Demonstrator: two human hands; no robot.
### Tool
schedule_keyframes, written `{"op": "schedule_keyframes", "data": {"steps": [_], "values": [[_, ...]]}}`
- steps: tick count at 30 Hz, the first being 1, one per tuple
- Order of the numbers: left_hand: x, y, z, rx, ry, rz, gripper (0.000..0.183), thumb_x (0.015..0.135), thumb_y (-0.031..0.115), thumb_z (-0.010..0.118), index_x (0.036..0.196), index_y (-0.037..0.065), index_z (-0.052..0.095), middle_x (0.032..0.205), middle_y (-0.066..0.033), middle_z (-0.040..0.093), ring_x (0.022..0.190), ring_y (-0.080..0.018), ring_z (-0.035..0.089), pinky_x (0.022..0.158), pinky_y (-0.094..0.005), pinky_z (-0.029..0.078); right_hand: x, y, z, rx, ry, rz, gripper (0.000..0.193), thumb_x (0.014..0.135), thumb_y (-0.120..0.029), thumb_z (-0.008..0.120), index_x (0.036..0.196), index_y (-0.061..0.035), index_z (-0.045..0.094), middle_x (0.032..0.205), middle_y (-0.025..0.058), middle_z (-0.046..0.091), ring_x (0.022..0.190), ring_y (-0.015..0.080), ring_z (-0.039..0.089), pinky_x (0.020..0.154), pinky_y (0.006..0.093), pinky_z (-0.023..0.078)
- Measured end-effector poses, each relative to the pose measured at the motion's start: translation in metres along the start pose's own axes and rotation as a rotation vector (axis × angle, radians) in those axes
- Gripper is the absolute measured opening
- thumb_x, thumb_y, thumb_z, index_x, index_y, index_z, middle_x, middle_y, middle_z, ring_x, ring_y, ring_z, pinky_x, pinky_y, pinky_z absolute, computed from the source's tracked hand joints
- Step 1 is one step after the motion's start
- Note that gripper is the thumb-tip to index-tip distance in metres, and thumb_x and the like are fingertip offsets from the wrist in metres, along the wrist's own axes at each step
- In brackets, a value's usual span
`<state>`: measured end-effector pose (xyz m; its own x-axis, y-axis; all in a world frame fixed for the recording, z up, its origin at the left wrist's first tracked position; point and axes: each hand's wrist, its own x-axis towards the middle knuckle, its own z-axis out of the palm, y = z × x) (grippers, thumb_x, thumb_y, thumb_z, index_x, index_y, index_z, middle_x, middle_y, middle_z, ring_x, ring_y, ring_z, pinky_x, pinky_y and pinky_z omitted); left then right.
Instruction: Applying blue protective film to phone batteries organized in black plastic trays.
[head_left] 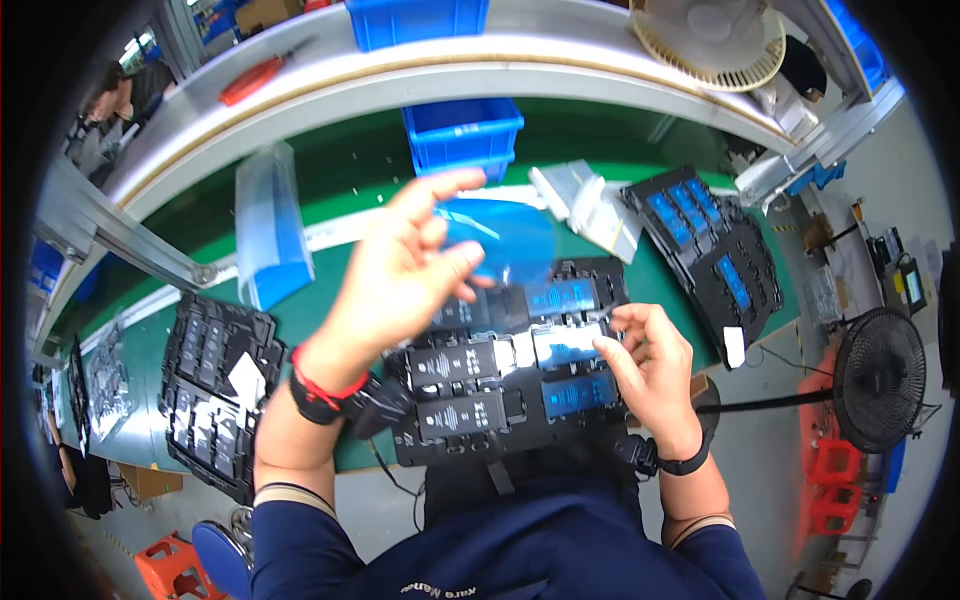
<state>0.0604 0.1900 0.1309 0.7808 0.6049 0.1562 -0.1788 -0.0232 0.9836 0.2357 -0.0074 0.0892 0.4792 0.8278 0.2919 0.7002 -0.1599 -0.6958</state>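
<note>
A black tray [520, 415] lies in front of me, holding several flat battery packs. On its left side are black packs [460, 415]; those on its right carry blue film, such as the lower blue-covered pack [580, 395]. My left hand [395, 265] is raised over the tray's far left, thumb and fingers curled at a see-through blue film sheet [510, 238] that hangs in the air, slightly blurred. My right hand [652, 365] has thumb and fingertips drawn together at the right end of a shiny blue-covered pack [570, 346]. What lies between those fingertips is too small to tell.
Another black tray [215, 390] stands left, a third black tray [690, 255] right. Behind are a clear-and-blue film sheet [272, 230], wrapped white packs [590, 205] and stacked blue bins [462, 135]. A shelf [560, 70] crosses above; a black fan [880, 380] is at right.
</note>
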Motion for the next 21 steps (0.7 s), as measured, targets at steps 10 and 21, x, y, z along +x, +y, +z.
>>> {"op": "schedule_keyframes", "data": {"steps": [10,21], "values": [[-0.006,-0.003,0.007,0.016,-0.157,0.017,0.056,0.086,-0.005,0.053,0.138,0.009,0.036,0.094,-0.004,0.063,0.076,-0.0055,0.058,0.066,-0.0204,0.049,0.05,-0.027,0.029,0.446,0.084,-0.214,0.034,0.075,-0.003,0.07,0.106,0.0007,0.058,0.087,0.0086,0.063,0.079,0.015,0.06,0.071,0.0267,0.048],[-0.001,-0.001,-0.011,0.343,-0.063,0.104,0.011,0.084,0.008,0.063,0.078,-0.002,0.063,0.07,-0.005,0.064,0.063,-0.0065,0.058,0.056,-0.0214,0.046,0.056,-0.039,0.027,0.558,0.043,-0.147,0.005,0.079,0.001,0.066,0.08,0.0024,0.061,0.079,0.0057,0.064,0.073,0.0091,0.058,0.068,0.0229,0.047]]}}
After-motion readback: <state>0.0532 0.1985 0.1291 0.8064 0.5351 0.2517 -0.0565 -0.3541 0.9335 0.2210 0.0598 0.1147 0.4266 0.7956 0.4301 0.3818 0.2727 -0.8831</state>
